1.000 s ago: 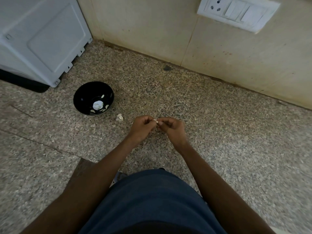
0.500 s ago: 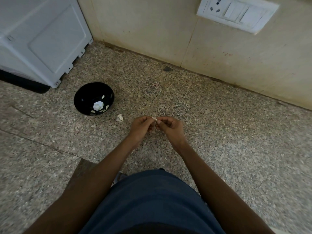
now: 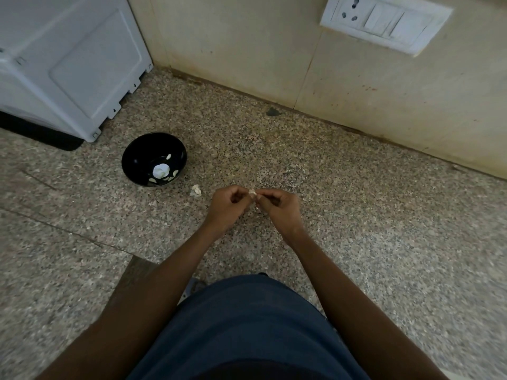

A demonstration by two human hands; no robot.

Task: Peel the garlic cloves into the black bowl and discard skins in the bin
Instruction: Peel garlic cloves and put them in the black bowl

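Head view, positions given from the black bowl.

Item: we are seeing the black bowl sitting on the speckled stone counter, holding a pale garlic piece and several small white cloves or scraps; we cannot tell which.

Item: a crumpled skin scrap is lying on the counter just right of the bowl.

Item: the left hand and right hand are meeting further right of the bowl, fingers curled, both pinching one small garlic clove between their fingertips above the counter.

Item: a white appliance is standing behind and left of the bowl.

Item: a switch plate is sitting on the wall far behind and right of the bowl.
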